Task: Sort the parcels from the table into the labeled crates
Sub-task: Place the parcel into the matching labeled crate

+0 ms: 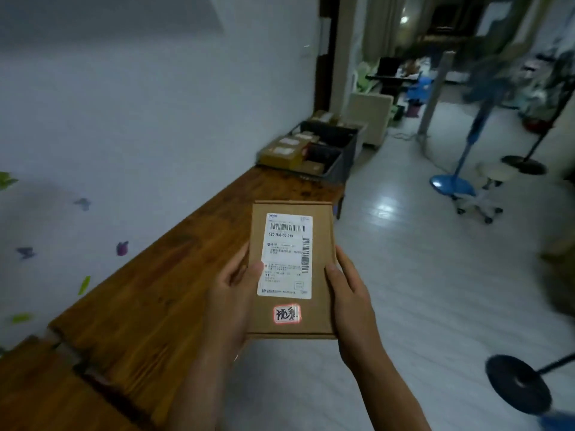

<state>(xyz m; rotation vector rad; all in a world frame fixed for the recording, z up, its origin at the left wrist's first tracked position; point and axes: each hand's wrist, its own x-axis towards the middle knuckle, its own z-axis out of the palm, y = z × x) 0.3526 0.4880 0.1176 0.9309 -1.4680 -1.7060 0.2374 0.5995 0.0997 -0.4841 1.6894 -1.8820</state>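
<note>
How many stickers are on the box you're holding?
2. A big white shipping label sits on the top face of the parcel, and a small red-edged sticker with handwriting sits below it. The underside is hidden, so more may be there.

Both hands, left hand (231, 293) and right hand (348, 301), gripped a labelled cardboard parcel (292, 270) by its sides. It hung past the wooden desk (161, 275). Dark crates (337, 150) sat at the desk's far end.
</note>
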